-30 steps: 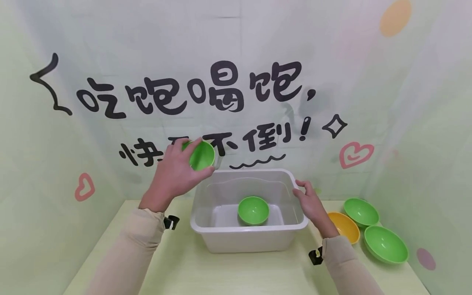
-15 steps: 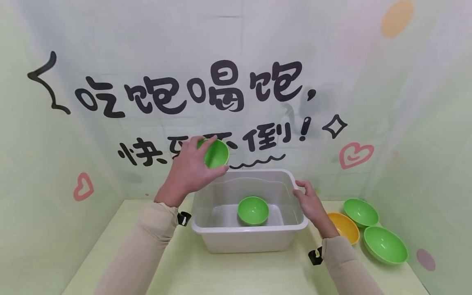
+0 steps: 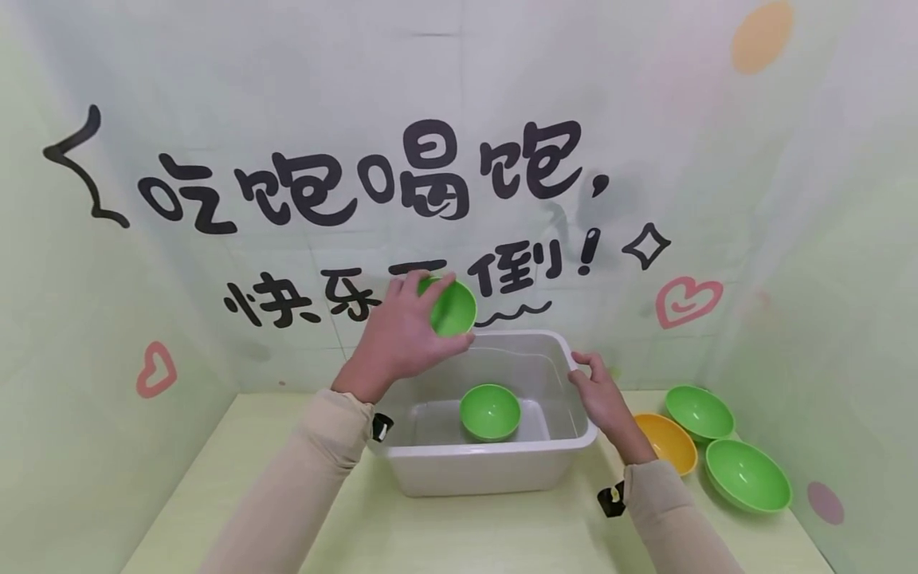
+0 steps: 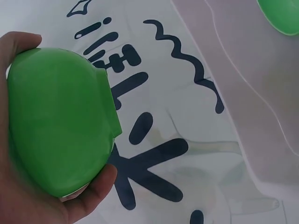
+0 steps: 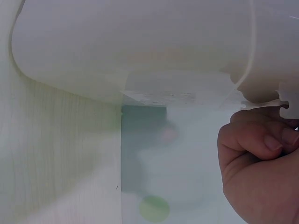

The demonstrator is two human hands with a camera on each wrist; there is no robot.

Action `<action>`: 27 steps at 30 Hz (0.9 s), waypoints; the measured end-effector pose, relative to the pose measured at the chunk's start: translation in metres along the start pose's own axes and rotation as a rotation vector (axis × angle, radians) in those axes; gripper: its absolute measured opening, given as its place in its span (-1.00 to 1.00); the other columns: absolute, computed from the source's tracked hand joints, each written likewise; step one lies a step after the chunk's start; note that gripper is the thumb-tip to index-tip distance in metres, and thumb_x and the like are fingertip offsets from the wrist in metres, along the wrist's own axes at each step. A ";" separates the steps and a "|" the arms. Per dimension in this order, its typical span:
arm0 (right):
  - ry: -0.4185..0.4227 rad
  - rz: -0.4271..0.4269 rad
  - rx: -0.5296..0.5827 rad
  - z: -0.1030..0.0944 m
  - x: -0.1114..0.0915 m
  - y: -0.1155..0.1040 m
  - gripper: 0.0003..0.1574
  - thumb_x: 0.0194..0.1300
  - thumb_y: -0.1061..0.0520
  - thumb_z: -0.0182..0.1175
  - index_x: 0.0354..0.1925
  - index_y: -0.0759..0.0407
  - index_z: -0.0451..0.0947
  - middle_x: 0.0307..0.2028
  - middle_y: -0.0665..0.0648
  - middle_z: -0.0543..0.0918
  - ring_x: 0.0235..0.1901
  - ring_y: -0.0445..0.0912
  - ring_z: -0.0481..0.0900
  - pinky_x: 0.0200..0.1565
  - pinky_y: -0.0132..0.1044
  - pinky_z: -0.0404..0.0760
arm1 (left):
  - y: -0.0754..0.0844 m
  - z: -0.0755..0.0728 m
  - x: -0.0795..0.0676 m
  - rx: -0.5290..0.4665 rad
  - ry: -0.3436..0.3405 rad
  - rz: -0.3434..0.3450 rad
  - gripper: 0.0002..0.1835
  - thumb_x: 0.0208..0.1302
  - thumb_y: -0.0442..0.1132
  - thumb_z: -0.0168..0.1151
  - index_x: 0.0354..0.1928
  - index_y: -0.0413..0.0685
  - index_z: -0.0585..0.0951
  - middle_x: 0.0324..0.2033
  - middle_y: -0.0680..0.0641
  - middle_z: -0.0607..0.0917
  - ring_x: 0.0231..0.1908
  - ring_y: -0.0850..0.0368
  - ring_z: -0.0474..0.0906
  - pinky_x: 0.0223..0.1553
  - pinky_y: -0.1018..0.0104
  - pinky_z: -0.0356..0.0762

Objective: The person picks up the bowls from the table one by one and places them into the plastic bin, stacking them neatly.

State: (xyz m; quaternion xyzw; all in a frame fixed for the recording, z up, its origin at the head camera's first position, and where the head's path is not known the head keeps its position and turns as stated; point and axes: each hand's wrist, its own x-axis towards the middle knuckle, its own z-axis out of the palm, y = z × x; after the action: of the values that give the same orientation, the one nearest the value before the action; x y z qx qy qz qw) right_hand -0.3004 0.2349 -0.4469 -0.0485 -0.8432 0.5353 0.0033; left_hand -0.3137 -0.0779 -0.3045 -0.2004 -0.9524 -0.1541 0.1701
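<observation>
My left hand [image 3: 403, 333] grips a small green bowl [image 3: 457, 309] by its edge, tilted on its side above the back of the white plastic tub [image 3: 488, 472]. In the left wrist view the bowl's rounded outside [image 4: 58, 116] fills the space between fingers and thumb. Inside the tub another green bowl [image 3: 491, 411] sits upright on the floor. With curled fingers, my right hand [image 3: 604, 402] holds the tub's right rim; the right wrist view shows this hand [image 5: 261, 154] close against the tub's outer wall [image 5: 140, 46].
To the right on the pale table [image 3: 502, 534] stand an orange bowl [image 3: 668, 446], partly behind my right wrist, and two green bowls, one farther back [image 3: 699, 412] and one nearer [image 3: 748, 476]. A wall sheet with black lettering [image 3: 430, 171] rises behind the tub.
My left hand has moved to the right with the green bowl, from the tub's back left corner to over its back edge. The right hand stays on the rim.
</observation>
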 end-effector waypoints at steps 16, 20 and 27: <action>-0.003 -0.002 0.006 0.000 0.000 0.000 -0.39 0.57 -0.02 -0.13 0.46 0.16 0.16 0.46 0.33 0.35 0.16 0.22 0.57 0.17 0.10 0.66 | 0.014 0.026 0.012 0.034 0.050 0.130 -0.02 0.05 0.44 0.20 0.50 0.18 0.36 0.33 -0.21 0.44 0.24 -0.18 0.33 0.27 -0.15 0.41; -0.004 0.007 0.013 0.002 -0.001 0.000 -0.40 0.57 -0.02 -0.12 0.45 0.15 0.17 0.46 0.33 0.35 0.15 0.22 0.58 0.13 0.08 0.69 | 0.015 0.030 0.015 0.061 0.034 0.145 -0.03 0.04 0.47 0.19 0.50 0.24 0.35 0.35 -0.19 0.42 0.30 -0.16 0.30 0.26 -0.16 0.41; 0.009 -0.002 0.005 0.000 -0.001 0.000 -0.40 0.57 -0.02 -0.12 0.44 0.16 0.18 0.42 0.36 0.39 0.13 0.22 0.60 0.13 0.08 0.69 | 0.015 0.038 0.018 0.086 0.018 0.175 -0.02 0.04 0.49 0.20 0.50 0.26 0.35 0.36 -0.17 0.42 0.28 -0.16 0.34 0.23 -0.14 0.42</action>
State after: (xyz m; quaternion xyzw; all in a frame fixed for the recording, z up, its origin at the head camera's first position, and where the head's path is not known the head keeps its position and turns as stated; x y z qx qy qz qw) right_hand -0.2998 0.2346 -0.4472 -0.0502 -0.8419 0.5372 0.0077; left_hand -0.3333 -0.0450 -0.3285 -0.2737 -0.9355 -0.0994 0.2001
